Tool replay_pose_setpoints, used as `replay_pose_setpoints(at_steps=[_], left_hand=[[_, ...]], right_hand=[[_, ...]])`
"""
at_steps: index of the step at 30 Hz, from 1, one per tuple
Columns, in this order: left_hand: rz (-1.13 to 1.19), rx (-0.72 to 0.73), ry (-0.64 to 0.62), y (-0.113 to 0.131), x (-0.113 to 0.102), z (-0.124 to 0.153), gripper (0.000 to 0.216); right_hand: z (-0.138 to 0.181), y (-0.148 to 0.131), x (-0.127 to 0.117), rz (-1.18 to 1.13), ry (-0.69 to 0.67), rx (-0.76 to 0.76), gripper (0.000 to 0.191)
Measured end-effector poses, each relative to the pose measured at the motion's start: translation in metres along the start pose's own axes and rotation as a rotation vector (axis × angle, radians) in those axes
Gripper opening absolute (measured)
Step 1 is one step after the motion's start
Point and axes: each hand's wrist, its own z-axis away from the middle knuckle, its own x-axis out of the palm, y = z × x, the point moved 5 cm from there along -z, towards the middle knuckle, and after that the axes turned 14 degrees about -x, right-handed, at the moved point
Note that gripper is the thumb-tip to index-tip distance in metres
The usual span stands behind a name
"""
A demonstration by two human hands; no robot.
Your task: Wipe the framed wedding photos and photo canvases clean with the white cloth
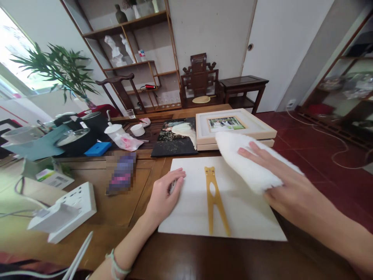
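A white board (233, 210) lies flat on the wooden table (180, 256), with a yellow stand strip (214, 200) running down its middle. My left hand (164, 194) rests on the board's left edge, fingers curled round a small dark object I cannot name. My right hand (279, 182) holds a folded white cloth (247, 163) over the board's right upper corner, fingers stretched along it and thumb under it.
Behind the board lie a dark photo print (175, 142) and two stacked framed pictures (233, 126). To the left are a white power strip (70, 208), a blurred card (122, 177), pots, a teapot (115, 130) and cups. Shelves, chairs and a plant stand beyond.
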Motion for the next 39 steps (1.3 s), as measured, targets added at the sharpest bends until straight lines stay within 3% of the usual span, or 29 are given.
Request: replay_pose_setpoints(at_steps=[2, 6, 9, 13, 18, 21, 24, 29, 34, 39], left_hand=[[0.002, 0.004, -0.001, 0.000, 0.000, 0.000, 0.022], [-0.021, 0.005, 0.000, 0.000, 0.001, -0.001, 0.024], [-0.070, 0.031, -0.052, 0.001, 0.003, -0.001, 0.029], [-0.140, 0.053, -0.126, 0.001, 0.008, -0.001, 0.036], [-0.155, 0.040, -0.115, 0.001, 0.009, -0.001, 0.035], [-0.155, 0.035, -0.116, 0.000, 0.010, -0.001, 0.035], [-0.161, 0.042, -0.121, -0.001, 0.010, -0.001, 0.036], [-0.191, 0.089, -0.143, 0.001, 0.010, -0.001, 0.036], [-0.189, 0.109, -0.146, 0.002, 0.010, -0.001, 0.036], [-0.192, 0.087, -0.150, 0.000, 0.011, -0.001, 0.036]], right_hand=[[0.002, -0.006, 0.000, 0.020, -0.023, -0.013, 0.029], [0.000, -0.007, 0.027, -0.047, -0.213, -0.003, 0.026], [-0.006, 0.001, 0.042, -0.115, -0.264, -0.016, 0.018], [-0.010, 0.007, 0.046, -0.160, -0.297, -0.027, 0.035], [0.004, -0.034, 0.034, -0.223, -0.339, 0.000, 0.021], [0.019, -0.066, 0.019, -0.230, -0.332, -0.035, 0.025], [0.023, -0.077, 0.012, -0.286, -0.359, -0.086, 0.030], [0.005, -0.038, 0.023, -0.329, -0.379, 0.060, 0.039], [-0.012, 0.004, 0.046, -0.189, -0.313, 0.036, 0.043], [-0.011, 0.006, 0.046, -0.200, -0.351, 0.011, 0.020]])
